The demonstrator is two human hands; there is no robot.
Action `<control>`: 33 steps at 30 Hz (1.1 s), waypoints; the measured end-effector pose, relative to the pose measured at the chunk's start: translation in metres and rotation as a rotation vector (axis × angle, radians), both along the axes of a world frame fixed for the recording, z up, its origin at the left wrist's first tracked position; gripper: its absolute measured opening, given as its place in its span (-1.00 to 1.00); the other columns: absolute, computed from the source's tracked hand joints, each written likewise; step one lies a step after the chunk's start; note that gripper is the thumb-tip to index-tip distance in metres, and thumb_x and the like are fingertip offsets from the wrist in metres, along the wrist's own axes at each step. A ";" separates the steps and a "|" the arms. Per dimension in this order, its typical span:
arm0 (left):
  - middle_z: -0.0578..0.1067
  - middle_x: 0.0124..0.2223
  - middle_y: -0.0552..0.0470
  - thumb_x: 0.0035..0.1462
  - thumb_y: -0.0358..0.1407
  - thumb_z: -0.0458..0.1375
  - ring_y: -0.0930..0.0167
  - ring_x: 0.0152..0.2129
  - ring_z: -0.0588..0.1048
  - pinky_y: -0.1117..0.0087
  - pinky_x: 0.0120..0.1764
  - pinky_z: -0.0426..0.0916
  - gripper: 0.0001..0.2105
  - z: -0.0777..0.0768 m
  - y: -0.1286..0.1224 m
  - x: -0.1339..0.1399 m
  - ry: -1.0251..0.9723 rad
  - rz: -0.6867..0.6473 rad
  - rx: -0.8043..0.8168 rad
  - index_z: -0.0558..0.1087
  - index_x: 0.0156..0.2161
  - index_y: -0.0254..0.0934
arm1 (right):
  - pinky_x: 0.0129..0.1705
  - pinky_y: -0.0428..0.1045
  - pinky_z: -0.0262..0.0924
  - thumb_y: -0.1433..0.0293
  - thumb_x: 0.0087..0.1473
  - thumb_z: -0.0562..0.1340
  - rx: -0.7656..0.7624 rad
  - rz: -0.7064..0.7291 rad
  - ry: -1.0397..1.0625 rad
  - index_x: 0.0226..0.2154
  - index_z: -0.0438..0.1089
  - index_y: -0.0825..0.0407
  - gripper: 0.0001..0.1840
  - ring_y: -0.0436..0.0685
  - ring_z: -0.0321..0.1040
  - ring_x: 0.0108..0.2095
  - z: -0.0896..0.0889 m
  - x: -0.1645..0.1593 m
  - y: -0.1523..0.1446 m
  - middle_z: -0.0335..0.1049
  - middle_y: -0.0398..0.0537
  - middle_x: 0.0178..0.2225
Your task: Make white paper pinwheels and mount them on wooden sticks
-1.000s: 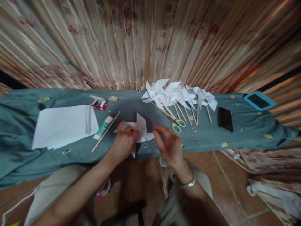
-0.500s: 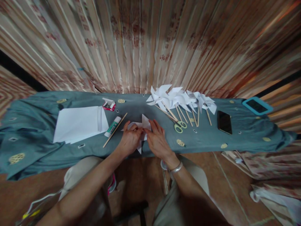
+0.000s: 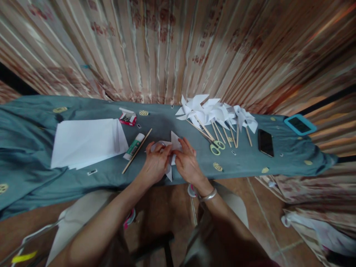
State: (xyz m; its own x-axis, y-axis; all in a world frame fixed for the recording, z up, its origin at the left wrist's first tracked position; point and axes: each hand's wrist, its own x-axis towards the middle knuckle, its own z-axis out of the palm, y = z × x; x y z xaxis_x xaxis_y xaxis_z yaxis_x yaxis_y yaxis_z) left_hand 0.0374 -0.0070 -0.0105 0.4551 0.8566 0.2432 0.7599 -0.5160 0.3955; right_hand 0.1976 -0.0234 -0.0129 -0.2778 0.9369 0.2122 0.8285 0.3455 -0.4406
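A white paper pinwheel (image 3: 174, 138), with pointed blades sticking out above and below, is between my two hands at the front middle of the table. My left hand (image 3: 156, 160) has its fingers closed on the paper near its centre. Opposite it, my right hand (image 3: 187, 158) grips the paper's right side with bent thumb and fingers. My hands hide much of the pinwheel's middle. Just left of my left hand lies a wooden stick (image 3: 137, 151), and beside that a green and white glue stick (image 3: 134, 146).
A stack of white paper (image 3: 85, 142) lies at the left, near a small open red and white box (image 3: 128, 117). Several white pinwheels on sticks (image 3: 197, 109) lie at the back right, with green-handled scissors (image 3: 217, 147) before them. Further right are a black phone (image 3: 266, 142) and a blue-framed device (image 3: 300, 124).
The camera view has shifted slightly. My hands stay at the paper pinwheel; my right fingers have moved a little on its right blade.
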 end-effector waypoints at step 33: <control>0.52 0.08 -0.11 0.18 -0.37 0.04 0.22 0.09 0.39 -0.10 0.24 -0.06 -0.63 -0.012 -0.003 -0.006 -0.164 0.030 -0.048 0.37 0.10 -0.24 | 0.29 0.28 -0.04 0.45 0.16 0.11 0.058 -0.040 0.109 -0.05 0.42 0.06 -0.68 0.28 -0.14 0.37 -0.006 0.002 0.002 0.09 0.16 0.29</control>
State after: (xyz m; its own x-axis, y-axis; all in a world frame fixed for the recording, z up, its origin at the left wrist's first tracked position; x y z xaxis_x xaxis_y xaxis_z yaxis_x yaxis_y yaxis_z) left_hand 0.0311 -0.0101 -0.0223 0.3870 0.8815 0.2707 0.6976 -0.4718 0.5392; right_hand 0.1999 -0.0216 -0.0185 -0.2124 0.9322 0.2932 0.7905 0.3403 -0.5092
